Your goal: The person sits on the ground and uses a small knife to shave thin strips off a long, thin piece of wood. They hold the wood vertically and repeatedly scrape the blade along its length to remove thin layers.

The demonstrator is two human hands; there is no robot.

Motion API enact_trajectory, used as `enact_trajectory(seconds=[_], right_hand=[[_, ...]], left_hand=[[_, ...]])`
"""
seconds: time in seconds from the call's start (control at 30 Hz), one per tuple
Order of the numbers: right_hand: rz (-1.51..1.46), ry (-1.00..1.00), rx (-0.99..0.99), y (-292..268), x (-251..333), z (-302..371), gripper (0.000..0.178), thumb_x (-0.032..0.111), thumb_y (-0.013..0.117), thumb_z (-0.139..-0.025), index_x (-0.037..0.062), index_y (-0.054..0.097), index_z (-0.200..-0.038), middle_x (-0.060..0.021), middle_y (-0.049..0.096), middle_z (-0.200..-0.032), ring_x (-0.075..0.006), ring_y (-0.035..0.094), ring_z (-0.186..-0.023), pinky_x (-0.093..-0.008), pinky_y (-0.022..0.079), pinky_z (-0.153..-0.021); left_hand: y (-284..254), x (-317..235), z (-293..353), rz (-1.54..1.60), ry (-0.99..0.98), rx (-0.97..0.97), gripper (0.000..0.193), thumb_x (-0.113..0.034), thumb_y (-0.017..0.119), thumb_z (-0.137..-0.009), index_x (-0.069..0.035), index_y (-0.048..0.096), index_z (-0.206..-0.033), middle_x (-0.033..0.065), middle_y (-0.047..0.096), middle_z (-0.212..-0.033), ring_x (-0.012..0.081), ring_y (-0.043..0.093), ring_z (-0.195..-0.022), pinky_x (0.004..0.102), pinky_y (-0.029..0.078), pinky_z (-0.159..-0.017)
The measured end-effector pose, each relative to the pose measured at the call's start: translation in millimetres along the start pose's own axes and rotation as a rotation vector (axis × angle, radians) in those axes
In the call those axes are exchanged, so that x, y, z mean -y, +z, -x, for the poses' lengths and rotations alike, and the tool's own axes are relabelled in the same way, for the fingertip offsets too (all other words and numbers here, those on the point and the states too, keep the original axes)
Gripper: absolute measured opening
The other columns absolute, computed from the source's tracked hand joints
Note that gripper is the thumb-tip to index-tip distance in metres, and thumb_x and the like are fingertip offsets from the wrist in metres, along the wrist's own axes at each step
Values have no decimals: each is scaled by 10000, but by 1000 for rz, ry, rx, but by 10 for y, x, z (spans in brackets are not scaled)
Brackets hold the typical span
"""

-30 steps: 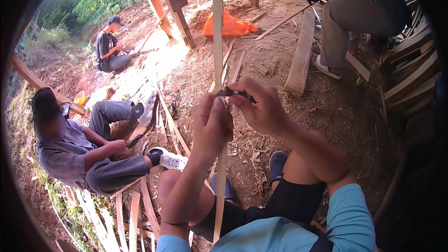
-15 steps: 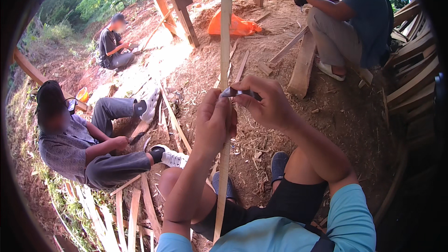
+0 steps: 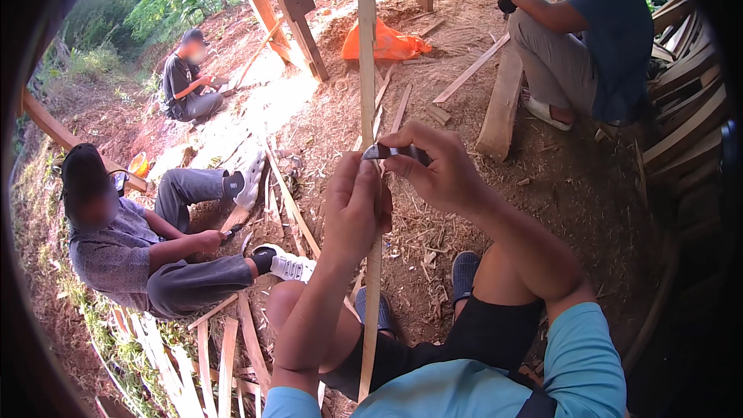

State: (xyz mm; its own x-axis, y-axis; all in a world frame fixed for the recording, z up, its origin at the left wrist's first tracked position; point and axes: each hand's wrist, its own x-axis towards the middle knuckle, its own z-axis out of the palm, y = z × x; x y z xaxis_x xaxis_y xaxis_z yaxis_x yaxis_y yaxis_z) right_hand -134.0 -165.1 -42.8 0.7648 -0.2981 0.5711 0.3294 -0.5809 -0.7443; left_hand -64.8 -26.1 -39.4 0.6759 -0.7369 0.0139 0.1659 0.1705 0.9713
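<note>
Seen from the head camera, a person in a light-blue shirt (image 3: 457,395) grips a long, narrow strip of pale wood (image 3: 367,70) that runs from twelve o'clock down to six. The left hand (image 3: 352,205) is clamped around the strip at mid-picture; the right hand (image 3: 437,169), just toward one o'clock, pinches a small, dark, metal-bladed tool (image 3: 377,152). The tool's tip crosses the strip beside the left thumb; whether its edge bites cannot be told. The hands are nearly together.

Good work here would seem to call for a firm left grip, the thumb clear of the edge, and short, light, shallow strokes along the grain.

By count: one strip and one tool in hand; two blue-grey perforated clogs (image 3: 464,275) near five and six o'clock; one crumpled orange plastic sheet (image 3: 387,42) at twelve; one thick squared timber (image 3: 500,108) at two; three co-workers, near nine, ten and two. Loose pale offcuts (image 3: 228,356) between seven and eight overlap too much to count.
</note>
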Motion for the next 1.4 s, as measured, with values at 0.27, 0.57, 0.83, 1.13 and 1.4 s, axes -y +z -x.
enact_trajectory(seconds=[0.27,0.57,0.83,1.13,1.4], right_hand=[[32,-56,-140,27,-74,29,173,141,648,-833,22,617,-954,-113,631,-765,-232,640,-651,-324,477,-571],[112,-48,-197,115,-4,12,152,126,616,-860,20,584,-964,-125,629,-793,-268,659,-733,-343,490,-597],[144,12,-109,90,33,-23,154,154,585,-896,25,555,-975,-99,610,-778,-193,628,-664,-303,467,-567],[-760,472,140,13,69,28,360,197,644,-879,48,452,-1145,-53,562,-920,-6,473,-594,-142,389,-550],[-328,353,-120,93,52,-33,246,216,670,-851,15,589,-967,-16,625,-811,-37,547,-638,-203,446,-570]], left_hand=[[80,-2,52,-45,-29,43,217,-225,330,-1000,-51,454,-964,13,450,-514,85,403,-367,210,333,-348],[54,-19,61,-20,-23,41,234,-246,331,-1004,-52,443,-932,5,439,-515,82,393,-366,210,329,-346],[83,-142,149,-6,-88,-1,222,-247,351,-1001,-56,440,-930,13,451,-546,84,415,-394,211,342,-354],[-66,-252,124,-15,-115,-38,247,-266,390,-991,-50,488,-921,10,471,-547,72,420,-396,200,340,-357],[78,-142,124,-259,-20,-64,217,-228,422,-985,-37,494,-910,3,492,-552,65,459,-426,210,364,-381]])
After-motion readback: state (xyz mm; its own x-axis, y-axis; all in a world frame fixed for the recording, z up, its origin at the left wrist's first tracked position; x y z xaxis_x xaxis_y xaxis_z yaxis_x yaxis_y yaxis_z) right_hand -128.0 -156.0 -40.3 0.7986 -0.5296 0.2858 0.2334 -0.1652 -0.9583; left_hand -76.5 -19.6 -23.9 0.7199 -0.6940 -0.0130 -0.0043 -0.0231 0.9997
